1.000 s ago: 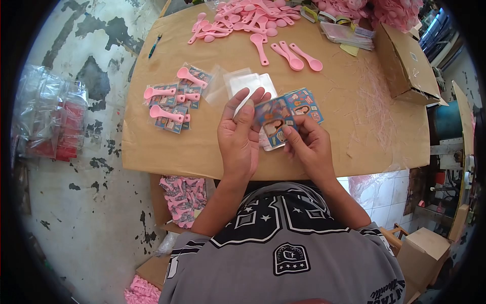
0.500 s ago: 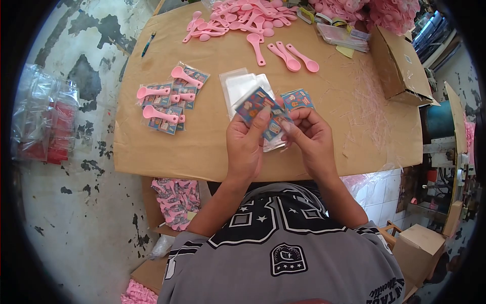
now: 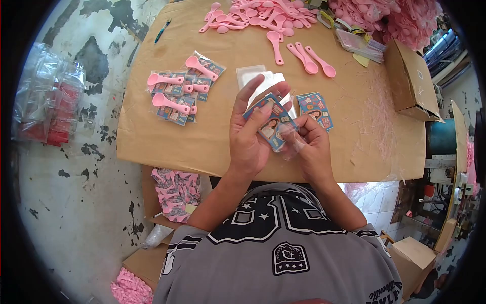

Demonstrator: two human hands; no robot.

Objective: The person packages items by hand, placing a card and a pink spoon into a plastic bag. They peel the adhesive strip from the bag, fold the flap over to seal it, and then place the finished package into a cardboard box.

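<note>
My left hand point(image 3: 247, 144) has its thumb pressed on a blue printed card point(image 3: 274, 126), with the fingers raised behind it. At the card's lower right end, my right hand point(image 3: 318, 154) pinches a clear plastic bag point(image 3: 289, 148). How far the bag covers the card is hard to make out. Behind my left hand lies a stack of clear bags point(image 3: 251, 73), partly hidden. A pile of similar cards point(image 3: 318, 109) is just beyond my right hand. To the left, several bagged cards with pink spoons point(image 3: 171, 103) overlap on the table.
Loose pink spoons point(image 3: 276, 46) lie ahead, before a larger spoon heap point(image 3: 253, 15). Tape rolls point(image 3: 343, 24) and a cardboard box point(image 3: 411, 81) stand at the right. A pen point(image 3: 162, 31) rests near the left edge of the paper-covered table point(image 3: 212, 147).
The view has shifted, so the table items appear further right. My left fingers have opened upward behind the card, and the card has turned, showing more of its printed face.
</note>
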